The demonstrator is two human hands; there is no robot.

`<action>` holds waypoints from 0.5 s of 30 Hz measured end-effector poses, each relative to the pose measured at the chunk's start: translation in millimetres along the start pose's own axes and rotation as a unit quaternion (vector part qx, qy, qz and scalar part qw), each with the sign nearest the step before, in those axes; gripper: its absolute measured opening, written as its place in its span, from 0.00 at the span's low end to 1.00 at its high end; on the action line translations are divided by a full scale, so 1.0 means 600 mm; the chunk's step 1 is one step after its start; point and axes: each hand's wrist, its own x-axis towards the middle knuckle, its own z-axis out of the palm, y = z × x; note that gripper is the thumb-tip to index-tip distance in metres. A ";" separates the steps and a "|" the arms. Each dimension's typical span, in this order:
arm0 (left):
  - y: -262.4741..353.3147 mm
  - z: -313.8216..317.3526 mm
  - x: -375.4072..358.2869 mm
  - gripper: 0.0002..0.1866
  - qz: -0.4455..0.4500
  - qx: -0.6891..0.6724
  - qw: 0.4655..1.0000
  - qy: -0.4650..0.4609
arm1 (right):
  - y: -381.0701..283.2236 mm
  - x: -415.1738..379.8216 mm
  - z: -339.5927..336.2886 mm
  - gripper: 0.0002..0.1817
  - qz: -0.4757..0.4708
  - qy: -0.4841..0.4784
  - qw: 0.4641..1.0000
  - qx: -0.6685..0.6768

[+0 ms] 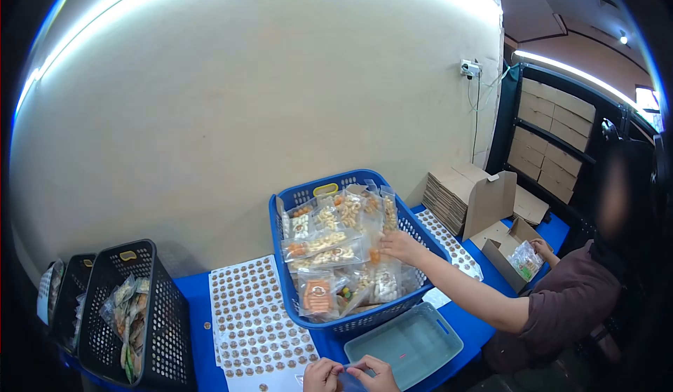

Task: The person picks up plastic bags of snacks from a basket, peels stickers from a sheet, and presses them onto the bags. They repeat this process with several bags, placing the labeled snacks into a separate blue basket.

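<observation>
At the bottom edge, my left hand [322,376] and my right hand [374,374] are close together, fingers pinched. Between them shows the top of a clear plastic bag [352,383]; the rest of it is cut off by the frame. Just beyond my hands lies a grey-green tray [413,346] with a small reddish piece in it. Left of my hands are white sheets of round stickers [263,315]. Behind the tray stands a blue basket [364,324] heaped with clear snack packets [329,245].
At right, a co-worker [575,301] has one hand [401,247] in the basket and the other on a packet [524,260] in an open cardboard box [501,262]. Flattened cartons [449,199] are stacked behind. Black baskets [168,322] with packets stand at left.
</observation>
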 end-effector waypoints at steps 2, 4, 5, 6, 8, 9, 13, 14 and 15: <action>0.012 0.018 0.005 0.06 -0.097 -0.051 0.994 0.016 | -0.016 0.006 -0.027 0.05 0.052 -0.035 0.998 -0.026; 0.008 0.033 0.017 0.09 -0.051 -0.004 0.997 0.064 | -0.015 0.004 -0.041 0.08 0.096 -0.048 0.994 -0.001; 0.008 0.039 0.023 0.12 -0.026 0.021 0.995 0.089 | -0.017 0.004 -0.046 0.08 0.079 -0.042 0.996 0.007; 0.018 0.050 0.030 0.12 -0.012 -0.002 0.991 0.131 | -0.021 0.005 -0.050 0.09 0.061 -0.036 0.997 0.014; 0.028 0.054 0.038 0.12 -0.013 0.004 0.992 0.127 | -0.024 0.011 -0.060 0.09 0.027 -0.031 0.999 -0.008; 0.032 0.056 0.040 0.11 -0.014 0.005 0.992 0.125 | -0.024 0.015 -0.067 0.09 0.011 -0.031 0.999 -0.038; 0.009 0.054 0.061 0.12 -0.037 0.006 0.972 0.231 | -0.032 0.023 -0.093 0.10 -0.001 -0.057 0.997 -0.059; -0.005 0.038 0.070 0.13 -0.052 0.014 0.967 0.249 | -0.025 0.023 -0.100 0.10 -0.011 -0.062 0.995 -0.075; 0.003 0.018 0.081 0.12 -0.162 -0.138 0.926 0.313 | -0.008 0.019 -0.107 0.11 -0.020 -0.068 0.993 -0.090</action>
